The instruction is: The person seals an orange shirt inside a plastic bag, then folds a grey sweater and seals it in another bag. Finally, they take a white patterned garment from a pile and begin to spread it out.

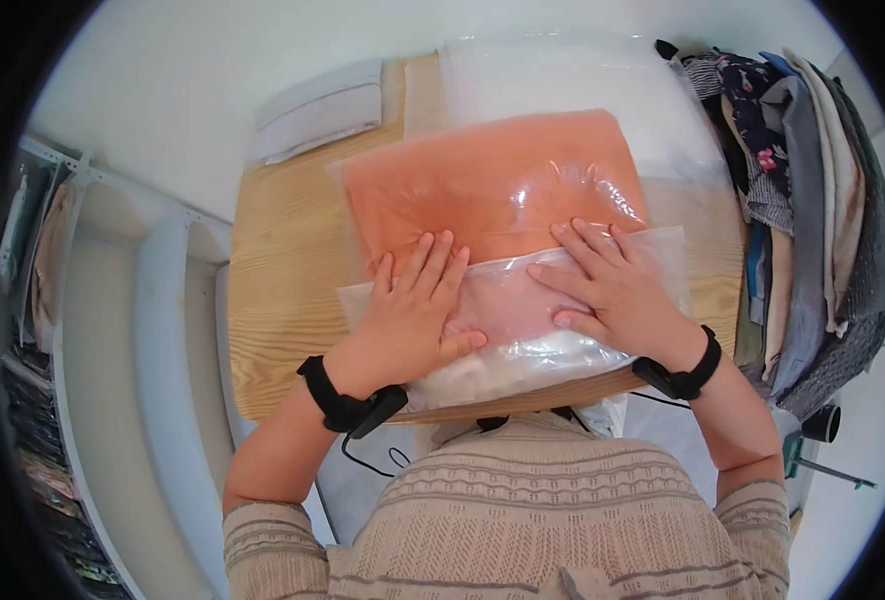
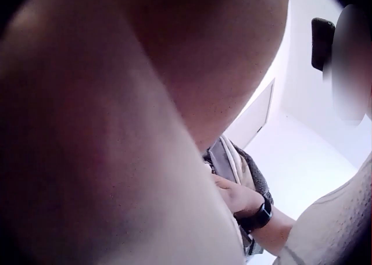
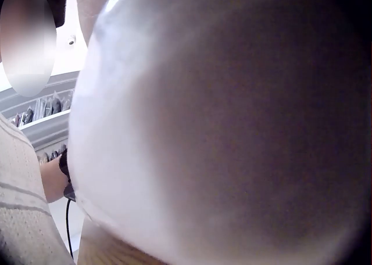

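In the head view an orange folded item (image 1: pixel 493 180) lies in a clear plastic bag (image 1: pixel 543 350) on the wooden table. The bag's near part is folded over the orange item, its edge running across the middle. My left hand (image 1: pixel 413 320) rests flat with spread fingers on the left side of the bag. On the right side my right hand (image 1: pixel 623 295) presses down, fingers spread. Both wrist views are mostly blocked by close, blurred surfaces; the right hand (image 2: pixel 235 198) shows small in the left wrist view.
A grey packaged item (image 1: pixel 320 110) lies at the table's back left. Clear plastic bags (image 1: pixel 573 100) are spread at the back right. Clothes (image 1: pixel 803 200) hang along the right side. Shelves (image 1: pixel 113 300) stand on the left, and a cable (image 1: pixel 363 462) hangs below the table edge.
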### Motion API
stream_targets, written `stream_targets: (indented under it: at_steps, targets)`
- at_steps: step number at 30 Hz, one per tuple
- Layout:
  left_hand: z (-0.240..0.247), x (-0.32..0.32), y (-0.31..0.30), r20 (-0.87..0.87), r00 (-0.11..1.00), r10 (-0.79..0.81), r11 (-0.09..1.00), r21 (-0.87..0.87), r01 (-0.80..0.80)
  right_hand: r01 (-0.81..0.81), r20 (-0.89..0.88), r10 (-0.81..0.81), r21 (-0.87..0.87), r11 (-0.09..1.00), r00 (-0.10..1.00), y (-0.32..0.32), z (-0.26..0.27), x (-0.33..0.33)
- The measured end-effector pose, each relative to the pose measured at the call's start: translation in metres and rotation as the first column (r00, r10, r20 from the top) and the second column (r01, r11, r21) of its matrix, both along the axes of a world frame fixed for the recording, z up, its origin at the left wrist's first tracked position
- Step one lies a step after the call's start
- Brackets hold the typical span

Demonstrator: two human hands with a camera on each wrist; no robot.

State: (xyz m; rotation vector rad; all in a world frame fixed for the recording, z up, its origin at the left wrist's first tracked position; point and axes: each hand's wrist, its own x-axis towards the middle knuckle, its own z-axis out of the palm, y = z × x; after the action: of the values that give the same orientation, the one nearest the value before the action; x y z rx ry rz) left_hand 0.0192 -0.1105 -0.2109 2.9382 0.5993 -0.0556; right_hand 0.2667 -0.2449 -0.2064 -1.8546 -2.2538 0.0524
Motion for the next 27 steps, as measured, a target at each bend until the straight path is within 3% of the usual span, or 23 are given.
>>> stream_targets:
  at_steps: [6, 8, 12, 15, 19, 21, 27]
  targets:
    - [0.001, 0.000, 0.002, -0.008, 1.000, 0.016, 0.999, 0.031, -0.016, 0.036, 0.134, -0.064, 0.205, 0.978, 0.989, -0.007, -0.008, -0.008]
    - [0.005, -0.001, 0.007, 0.025, 0.999, 0.028, 0.996, -0.090, -0.026, 0.132, 0.166, -0.193, 0.323, 0.937, 0.967, -0.008, -0.006, -0.013]
    - [0.023, 0.001, 0.010, 0.124, 0.991, -0.052, 0.996, 0.083, 0.042, 0.147, 0.176, -0.212, 0.323, 0.935, 0.961, -0.009, 0.017, -0.001]
    - [0.045, 0.016, 0.019, -0.007, 0.994, -0.113, 0.973, 0.204, 0.112, -0.095, 0.305, 0.022, 0.228, 0.969, 0.952, 0.006, 0.033, 0.025]
    - [0.054, 0.033, 0.040, -0.151, 0.978, -0.144, 0.972, 0.164, 0.169, -0.185, 0.402, 0.143, 0.069, 0.980, 0.904, 0.036, 0.039, 0.050]
    - [0.051, 0.037, 0.047, -0.197, 0.970, -0.143, 0.978, 0.122, 0.168, -0.147, 0.248, 0.179, -0.144, 0.979, 0.952, 0.047, 0.036, 0.056]
    - [0.030, 0.042, 0.057, -0.255, 0.952, -0.168, 0.986, -0.063, 0.157, -0.213, 0.047, 0.228, -0.216, 0.953, 0.972, 0.061, 0.013, 0.067]
